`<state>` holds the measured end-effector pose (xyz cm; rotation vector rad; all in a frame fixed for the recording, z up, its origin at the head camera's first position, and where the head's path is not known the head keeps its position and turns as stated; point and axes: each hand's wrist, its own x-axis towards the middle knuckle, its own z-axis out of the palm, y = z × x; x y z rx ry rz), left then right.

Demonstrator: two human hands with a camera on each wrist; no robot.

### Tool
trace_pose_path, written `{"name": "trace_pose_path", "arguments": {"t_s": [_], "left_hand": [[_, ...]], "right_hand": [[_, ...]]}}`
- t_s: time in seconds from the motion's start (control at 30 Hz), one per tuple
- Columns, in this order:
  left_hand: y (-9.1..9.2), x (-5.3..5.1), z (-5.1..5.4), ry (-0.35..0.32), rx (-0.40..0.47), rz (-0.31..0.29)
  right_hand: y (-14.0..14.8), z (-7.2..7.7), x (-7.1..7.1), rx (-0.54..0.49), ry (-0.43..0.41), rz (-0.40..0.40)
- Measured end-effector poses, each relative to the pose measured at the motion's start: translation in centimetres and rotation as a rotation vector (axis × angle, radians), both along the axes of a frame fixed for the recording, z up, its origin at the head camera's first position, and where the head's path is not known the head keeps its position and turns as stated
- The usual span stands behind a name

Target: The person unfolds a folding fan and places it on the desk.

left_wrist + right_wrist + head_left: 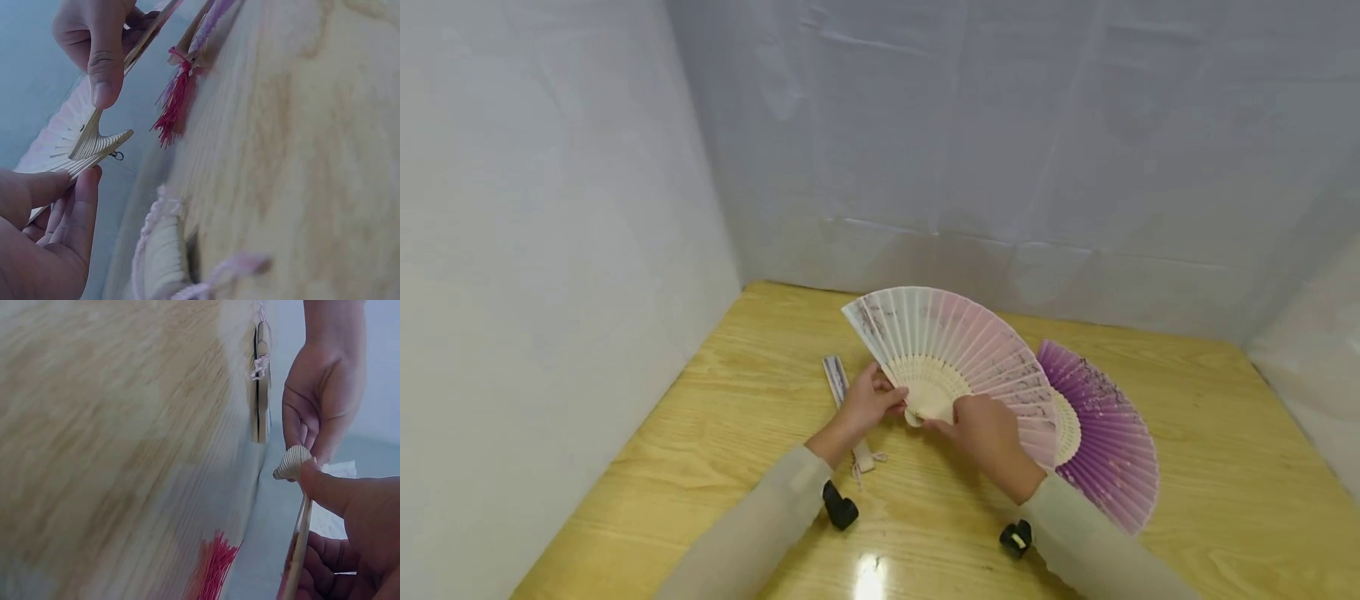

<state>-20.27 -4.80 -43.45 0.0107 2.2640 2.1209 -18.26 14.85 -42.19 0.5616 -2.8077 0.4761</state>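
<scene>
An open fan (pixel 928 333), white at its left side and pink toward the right, is held up over the table by both hands. My left hand (pixel 868 402) pinches its left outer rib near the pivot. The right hand (pixel 988 429) grips the right outer rib, thumb along the ribs by the pivot. In the left wrist view the ribs' base (pixel 97 150) fans out between the two hands, with a small metal ring (pixel 117 155) at the pivot. The right wrist view shows the right thumb against the ribs' base (pixel 292 464).
A spread purple fan (pixel 1112 442) lies to the right, partly behind the pink one; a red tassel (pixel 175 103) shows in the left wrist view. A folded fan (pixel 862 457) with a pale pink cord lies by the left hand. White sheets (pixel 1000 125) stand around the wooden table (pixel 700 425).
</scene>
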Motion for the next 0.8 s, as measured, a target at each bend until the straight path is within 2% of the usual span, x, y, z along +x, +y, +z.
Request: {"name": "trace_pose_path", "arguments": {"t_s": [0.27,0.5,0.8], "left_hand": [[-0.2,-0.8,0.7,-0.012,-0.088,0.02],[-0.2,-1.6,1.0,0.019,-0.099,0.009],[-0.5,-3.0,1.6,0.015,-0.153,0.0]], "right_hand": [[-1.0,0.0,0.4,-0.006,0.004,0.006],[-1.9,0.0,0.4,0.016,0.042,0.0],[-3.6,0.8,0.2,0.052,-0.003,-0.037]]}}
